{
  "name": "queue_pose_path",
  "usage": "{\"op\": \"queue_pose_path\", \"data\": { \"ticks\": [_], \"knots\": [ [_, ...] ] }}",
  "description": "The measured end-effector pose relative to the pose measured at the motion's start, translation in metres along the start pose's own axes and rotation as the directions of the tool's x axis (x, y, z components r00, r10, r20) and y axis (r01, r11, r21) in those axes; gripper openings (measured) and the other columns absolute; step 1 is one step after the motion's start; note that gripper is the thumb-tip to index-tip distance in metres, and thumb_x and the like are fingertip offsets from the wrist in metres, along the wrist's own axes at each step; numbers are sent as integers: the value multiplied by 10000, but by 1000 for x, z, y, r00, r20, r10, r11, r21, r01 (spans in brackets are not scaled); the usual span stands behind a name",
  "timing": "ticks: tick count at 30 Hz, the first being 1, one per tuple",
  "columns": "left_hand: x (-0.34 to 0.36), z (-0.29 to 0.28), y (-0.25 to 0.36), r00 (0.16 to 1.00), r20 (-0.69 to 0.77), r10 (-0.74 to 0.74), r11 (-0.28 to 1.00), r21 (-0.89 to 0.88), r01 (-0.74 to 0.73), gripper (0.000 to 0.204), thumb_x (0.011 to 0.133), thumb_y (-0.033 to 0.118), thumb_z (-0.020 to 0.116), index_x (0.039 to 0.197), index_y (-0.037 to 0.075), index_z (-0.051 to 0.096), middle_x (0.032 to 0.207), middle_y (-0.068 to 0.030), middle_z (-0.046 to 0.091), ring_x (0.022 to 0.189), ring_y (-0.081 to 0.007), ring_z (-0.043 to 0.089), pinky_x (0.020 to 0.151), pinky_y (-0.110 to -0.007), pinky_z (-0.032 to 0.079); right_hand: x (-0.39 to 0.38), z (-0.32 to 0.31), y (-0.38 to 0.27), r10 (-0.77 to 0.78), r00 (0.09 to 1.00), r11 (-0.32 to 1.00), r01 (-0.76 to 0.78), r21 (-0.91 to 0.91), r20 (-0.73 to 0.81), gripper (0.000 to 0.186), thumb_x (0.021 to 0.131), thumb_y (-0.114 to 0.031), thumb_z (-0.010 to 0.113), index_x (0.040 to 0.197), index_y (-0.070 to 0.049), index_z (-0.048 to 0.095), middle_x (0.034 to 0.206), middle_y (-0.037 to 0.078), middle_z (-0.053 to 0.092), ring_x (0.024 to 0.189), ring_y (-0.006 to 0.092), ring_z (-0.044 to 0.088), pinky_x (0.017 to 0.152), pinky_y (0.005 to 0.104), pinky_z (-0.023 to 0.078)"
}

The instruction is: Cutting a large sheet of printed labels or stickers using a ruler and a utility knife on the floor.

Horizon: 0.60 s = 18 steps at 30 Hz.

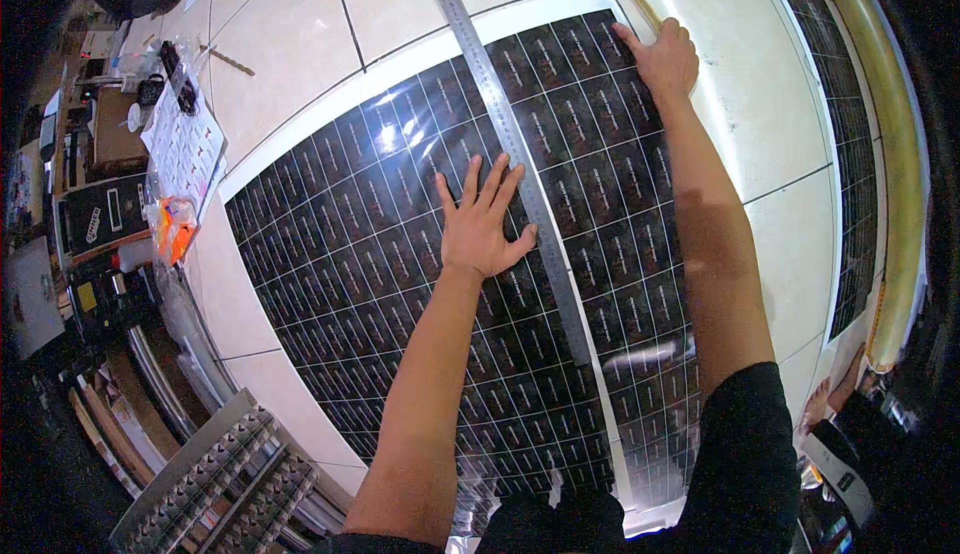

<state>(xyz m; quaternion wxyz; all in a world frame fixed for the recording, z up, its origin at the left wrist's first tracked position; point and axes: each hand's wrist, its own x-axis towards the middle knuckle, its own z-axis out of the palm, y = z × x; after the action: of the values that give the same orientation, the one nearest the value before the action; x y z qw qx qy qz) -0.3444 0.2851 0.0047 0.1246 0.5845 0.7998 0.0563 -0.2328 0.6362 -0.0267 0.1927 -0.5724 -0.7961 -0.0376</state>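
Note:
A large glossy sheet point(370, 254) printed with a grid of small dark cards lies flat on the tiled floor. A long steel ruler point(520, 164) runs across it from the far edge toward me. My left hand point(483, 222) lies flat with fingers spread, pressing the sheet and the ruler's left edge near its middle. My right hand point(662, 57) rests at the sheet's far edge, right of the ruler, gripping a thin yellow-handled knife point(640, 4) whose blade points away from me.
A rolled sheet point(890, 154) curves along the right, over another printed strip point(855, 204). Left of the sheet sit a white label sheet point(185, 144), an orange packet point(175, 229), boxes and a metal rack point(215, 484). Someone's foot point(830, 399) shows at lower right.

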Motion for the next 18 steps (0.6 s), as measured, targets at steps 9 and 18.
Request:
{"op": "queue_pose_path", "data": {
  "ticks": [9, 18],
  "knots": [
    [3, -19, -1, 1000, -2, -15, 981, -194, 15, 691, 885, 507, 543, 1494, 212, 401, 1566, -48, 358, 1478, -328, 231, 1155, -663, -20, -5, -13, 1, 57, 996, 979, -70, 189, 72, 721, 743, -703, 677, 933, -11, 608, 902, 188, 680, 863, 379, 656, 770, 484, 507],
    [130, -32, -61, 969, -218, -116, 990, -104, 95, 600, 1013, 402, 430, 1519, 99, 322, 1589, -109, 298, 1450, -364, 269, 1139, -645, 160, 0, -16, 4, 48, 988, 960, -86, 265, 148, 653, 770, -634, 701, 972, -24, 587, 903, 181, 685, 878, 365, 664, 765, 481, 493]
  ]
}}
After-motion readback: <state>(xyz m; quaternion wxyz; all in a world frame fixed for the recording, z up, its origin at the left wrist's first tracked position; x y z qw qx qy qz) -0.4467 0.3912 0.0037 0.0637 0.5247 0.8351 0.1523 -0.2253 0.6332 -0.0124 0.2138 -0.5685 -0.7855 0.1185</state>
